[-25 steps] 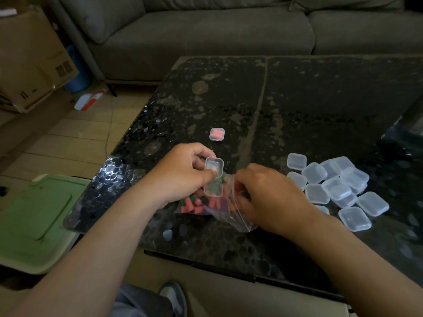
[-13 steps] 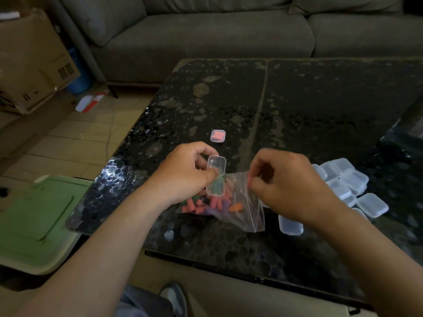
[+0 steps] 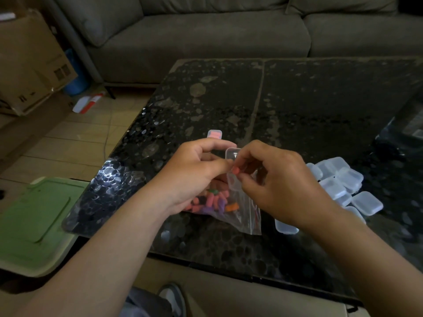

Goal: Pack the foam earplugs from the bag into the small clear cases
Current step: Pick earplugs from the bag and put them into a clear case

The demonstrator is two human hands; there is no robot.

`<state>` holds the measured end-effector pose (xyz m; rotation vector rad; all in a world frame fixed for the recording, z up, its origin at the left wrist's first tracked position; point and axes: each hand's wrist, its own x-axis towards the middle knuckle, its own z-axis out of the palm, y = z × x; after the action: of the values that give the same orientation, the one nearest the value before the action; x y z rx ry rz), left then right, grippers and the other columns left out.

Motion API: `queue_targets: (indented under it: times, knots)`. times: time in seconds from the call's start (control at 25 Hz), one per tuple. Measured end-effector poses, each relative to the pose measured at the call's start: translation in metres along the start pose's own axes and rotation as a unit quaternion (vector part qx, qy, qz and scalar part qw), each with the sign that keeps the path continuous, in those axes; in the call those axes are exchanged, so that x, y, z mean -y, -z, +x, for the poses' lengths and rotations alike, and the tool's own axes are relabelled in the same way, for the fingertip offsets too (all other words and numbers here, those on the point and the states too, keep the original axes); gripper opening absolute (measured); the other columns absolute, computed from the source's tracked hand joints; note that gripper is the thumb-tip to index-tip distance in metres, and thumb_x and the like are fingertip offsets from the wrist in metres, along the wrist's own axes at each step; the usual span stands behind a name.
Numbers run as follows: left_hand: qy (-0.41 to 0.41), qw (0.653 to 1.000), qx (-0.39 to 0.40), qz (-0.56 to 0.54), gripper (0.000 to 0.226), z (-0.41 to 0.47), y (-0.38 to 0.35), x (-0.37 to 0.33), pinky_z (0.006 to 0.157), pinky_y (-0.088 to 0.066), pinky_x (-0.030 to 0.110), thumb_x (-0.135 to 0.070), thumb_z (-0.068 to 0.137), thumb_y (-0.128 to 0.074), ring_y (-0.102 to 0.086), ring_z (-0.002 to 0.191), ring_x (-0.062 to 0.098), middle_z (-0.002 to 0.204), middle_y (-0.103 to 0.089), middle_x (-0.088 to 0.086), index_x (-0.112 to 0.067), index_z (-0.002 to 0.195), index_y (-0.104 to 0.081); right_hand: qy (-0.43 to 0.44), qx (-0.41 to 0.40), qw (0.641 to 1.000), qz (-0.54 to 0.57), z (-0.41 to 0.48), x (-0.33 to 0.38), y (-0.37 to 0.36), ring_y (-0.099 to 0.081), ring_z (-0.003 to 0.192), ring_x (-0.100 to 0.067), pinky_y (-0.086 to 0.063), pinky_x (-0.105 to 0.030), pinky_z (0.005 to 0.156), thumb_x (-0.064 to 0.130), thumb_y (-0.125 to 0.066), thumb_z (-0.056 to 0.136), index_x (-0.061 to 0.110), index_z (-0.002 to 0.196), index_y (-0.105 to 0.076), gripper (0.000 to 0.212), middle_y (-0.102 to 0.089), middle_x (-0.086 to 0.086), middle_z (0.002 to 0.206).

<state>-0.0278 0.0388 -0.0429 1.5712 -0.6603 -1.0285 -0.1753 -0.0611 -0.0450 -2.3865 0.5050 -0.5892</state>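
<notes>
The right hand [image 3: 279, 186] has been brought left, up to the open case [image 3: 231, 153], which is gripped by the left hand [image 3: 194, 172]. A red earplug [image 3: 235, 171] is pinched in the right fingertips, just beside the case. The bag [image 3: 242, 216] is seen lying beneath both hands, with the empty cases [image 3: 338, 179] piled to the right.

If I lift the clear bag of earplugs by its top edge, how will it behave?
The bag looks thin and creased, so it would probably sag and fold, not keep its shape. The earplugs lie loose in a heap inside, so they would likely slide toward the lowest corner. Foam pieces should make it light.
</notes>
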Motion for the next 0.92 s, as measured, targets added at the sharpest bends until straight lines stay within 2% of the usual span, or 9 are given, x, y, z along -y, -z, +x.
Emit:
queue_targets:
  times: [0.16,0.24,0.36,0.44,0.52,0.6,0.68,0.8,0.92]
  knots:
    - [0.017,0.998,0.011,-0.053,0.028,-0.003,0.000,-0.004,0.053,-0.056,0.031,0.002,0.090,-0.068,-0.067,0.064,0.027,0.082,-0.067,0.021,-0.012,0.114,-0.071,0.013,-0.006,1.000,-0.013,0.000,-0.002,0.000,-0.062,0.084,-0.002,-0.056,-0.023,0.074,0.016,-0.075,0.085,0.029,0.100,-0.066,0.021,-0.066,0.015,0.093]
    - [0.026,0.998,0.016,-0.058,0.033,-0.003,0.002,-0.004,0.055,-0.056,0.032,0.004,0.087,-0.071,-0.066,0.068,0.033,0.084,-0.068,0.025,-0.013,0.115,-0.070,0.028,-0.008,0.999,-0.021,0.000,-0.003,0.000,-0.063,0.084,-0.002,-0.057,-0.026,0.074,0.014,-0.077,0.084,0.028,0.100,-0.068,0.023,-0.068,0.014,0.093]
    - [0.030,0.998,0.015,-0.058,0.038,-0.003,0.003,-0.003,0.065,-0.057,0.036,0.009,0.084,-0.072,-0.063,0.077,0.040,0.089,-0.067,0.028,-0.014,0.116,-0.070,0.045,-0.014,0.999,-0.018,-0.001,-0.004,0.001,-0.065,0.083,-0.002,-0.056,-0.022,0.074,0.011,-0.080,0.081,0.024,0.099,-0.070,0.024,-0.068,0.017,0.091]
    - [0.025,0.998,0.013,-0.055,0.039,-0.003,0.003,-0.002,0.067,-0.057,0.036,0.008,0.083,-0.074,-0.065,0.075,0.038,0.089,-0.069,0.024,-0.014,0.115,-0.070,0.048,-0.023,0.998,-0.014,-0.001,-0.004,0.000,-0.065,0.083,-0.001,-0.056,-0.021,0.074,0.012,-0.079,0.082,0.024,0.098,-0.070,0.023,-0.069,0.017,0.091]
    - [0.019,0.999,0.004,-0.044,0.042,-0.002,0.005,-0.002,0.070,-0.058,0.038,0.005,0.079,-0.078,-0.070,0.074,0.037,0.090,-0.073,0.023,-0.016,0.115,-0.071,0.031,-0.034,0.999,0.003,-0.001,-0.003,-0.001,-0.065,0.084,0.000,-0.057,-0.020,0.075,0.012,-0.077,0.085,0.026,0.098,-0.068,0.021,-0.068,0.017,0.091]
    - [0.014,0.999,-0.018,-0.026,0.047,0.000,0.009,-0.003,0.075,-0.060,0.042,0.004,0.076,-0.082,-0.074,0.082,0.039,0.095,-0.075,0.026,-0.016,0.117,-0.070,-0.009,-0.035,0.999,0.025,-0.001,-0.003,0.001,-0.063,0.085,0.002,-0.056,-0.017,0.075,0.011,-0.071,0.088,0.032,0.095,-0.063,0.023,-0.065,0.019,0.089]
    - [0.003,0.998,-0.060,0.007,0.048,0.003,0.017,-0.002,0.079,-0.061,0.045,0.004,0.075,-0.082,-0.075,0.088,0.038,0.095,-0.076,0.024,-0.017,0.117,-0.070,-0.043,-0.015,0.999,0.019,-0.001,-0.005,0.005,-0.061,0.082,0.002,-0.054,-0.015,0.071,0.009,-0.067,0.089,0.033,0.089,-0.060,0.025,-0.061,0.018,0.083]
    - [-0.006,0.993,-0.115,0.039,0.042,0.007,0.027,-0.001,0.084,-0.060,0.050,0.004,0.075,-0.082,-0.076,0.092,0.037,0.093,-0.077,0.020,-0.021,0.108,-0.072,-0.062,0.047,0.995,-0.057,0.000,-0.012,0.009,-0.058,0.075,-0.007,-0.052,-0.021,0.066,0.006,-0.064,0.087,0.025,0.082,-0.060,0.020,-0.058,0.013,0.076]
    - [0.008,0.992,-0.119,0.041,0.040,0.008,0.030,0.002,0.074,-0.061,0.042,0.007,0.077,-0.080,-0.076,0.091,0.037,0.095,-0.076,0.022,-0.021,0.104,-0.072,-0.049,0.109,0.984,-0.128,-0.001,-0.016,0.006,-0.056,0.074,-0.009,-0.051,-0.025,0.070,0.014,-0.064,0.088,0.021,0.083,-0.063,0.009,-0.058,0.011,0.078]
